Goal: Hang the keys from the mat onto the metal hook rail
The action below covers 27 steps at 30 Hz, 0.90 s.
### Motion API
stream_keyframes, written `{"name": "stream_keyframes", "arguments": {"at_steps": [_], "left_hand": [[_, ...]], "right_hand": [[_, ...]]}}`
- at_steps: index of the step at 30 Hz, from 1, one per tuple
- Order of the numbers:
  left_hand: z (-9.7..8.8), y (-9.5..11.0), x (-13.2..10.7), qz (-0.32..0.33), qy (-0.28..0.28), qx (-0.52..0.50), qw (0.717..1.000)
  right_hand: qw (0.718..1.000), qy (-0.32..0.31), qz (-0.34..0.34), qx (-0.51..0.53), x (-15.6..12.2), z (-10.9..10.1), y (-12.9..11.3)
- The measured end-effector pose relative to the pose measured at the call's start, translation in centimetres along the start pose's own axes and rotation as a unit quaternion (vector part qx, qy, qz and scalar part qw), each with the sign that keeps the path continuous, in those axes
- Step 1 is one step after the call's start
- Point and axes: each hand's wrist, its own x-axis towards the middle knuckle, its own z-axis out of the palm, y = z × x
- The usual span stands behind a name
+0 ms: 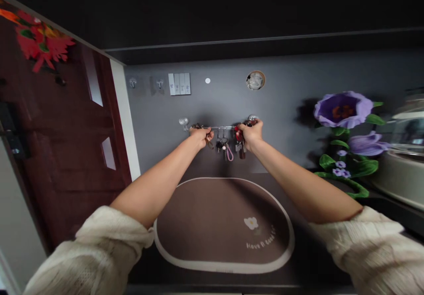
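A clear key rack (216,128) runs along the grey wall panel, with several keys (224,145) hanging from its hooks, one with a purple loop (229,153). My left hand (200,137) is closed around the left part of the rack, with dark and brassy keys around its fingers. My right hand (253,133) is closed at the right end, beside a red and brown key bunch (239,138). Clear round suction cups show near both ends, the left one (183,121) fully and the right one partly behind my fingers. My fingers hide the exact grip points.
An oval brown mat (212,224) with a pale rim lies on the dark counter below. Purple artificial flowers (343,109) and a cream appliance (402,167) stand at right. Wall hooks (159,84), a switch panel (179,84) and a stuffed hole (255,80) sit above. A dark shelf overhangs.
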Motion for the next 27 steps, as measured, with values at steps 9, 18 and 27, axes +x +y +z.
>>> {"name": "stream_keyframes", "arguments": {"at_steps": [9, 18, 27], "left_hand": [[-0.8, 1.7, -3.7, 0.019, -0.086, 0.069, 0.994], [-10.8, -4.2, -9.7, -0.164, -0.092, 0.175, 0.966], [-13.0, -4.8, -9.8, -0.139, -0.088, 0.456, 0.874]], "right_hand": [[0.992, -0.107, 0.059, 0.009, -1.8, -1.7, -3.9], [0.912, -0.241, 0.256, -0.209, -9.7, -7.7, -0.4], [0.673, -0.335, 0.096, -0.652, -10.0, -8.2, 1.8]]}}
